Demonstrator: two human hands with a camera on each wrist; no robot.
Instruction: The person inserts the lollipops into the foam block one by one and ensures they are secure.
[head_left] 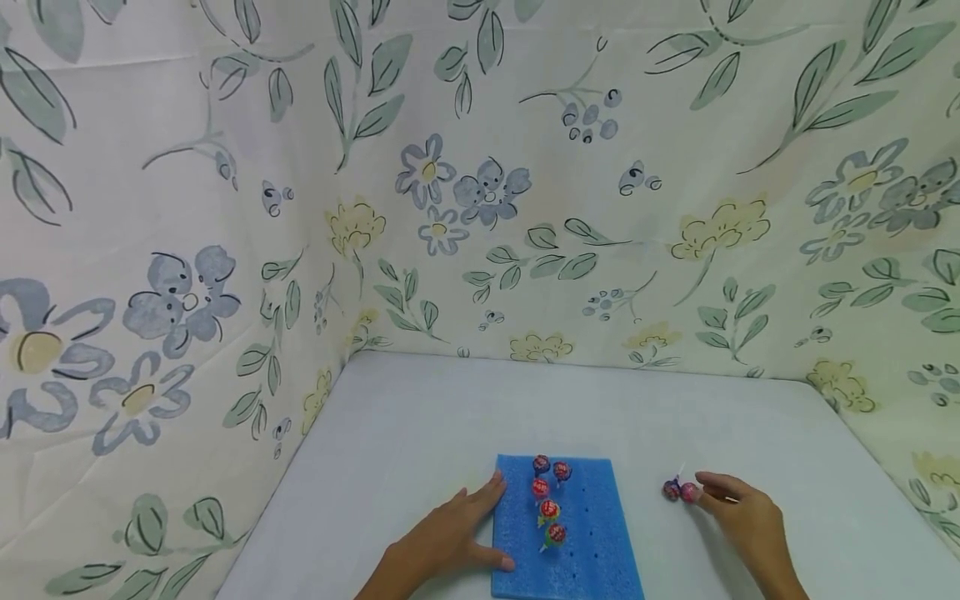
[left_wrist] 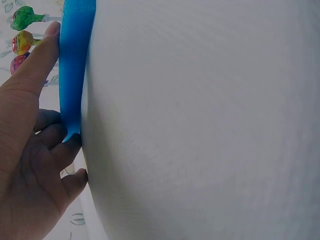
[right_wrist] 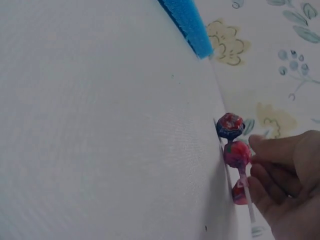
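A blue foam pad [head_left: 592, 542] lies on the white table and several wrapped lollipops [head_left: 549, 510] stand in its holes. My left hand [head_left: 480, 521] rests flat against the pad's left edge, fingers straight, thumb on the near part. In the left wrist view my left hand [left_wrist: 45, 115] touches the foam edge [left_wrist: 75, 65], with lollipops [left_wrist: 22, 30] beyond it. To the right of the pad lie a dark lollipop [head_left: 671, 490] and a pink lollipop [head_left: 688, 492]. My right hand [head_left: 708, 493] pinches the pink lollipop [right_wrist: 237, 154] with curled fingers [right_wrist: 267, 150], beside the dark one [right_wrist: 230, 126].
Flowered cloth walls [head_left: 480, 208] close off the table [head_left: 420, 433] at the back and on both sides. A third wrapped sweet [right_wrist: 240, 192] shows low by my right fingers. The foam's corner [right_wrist: 187, 25] lies some way from the right hand.
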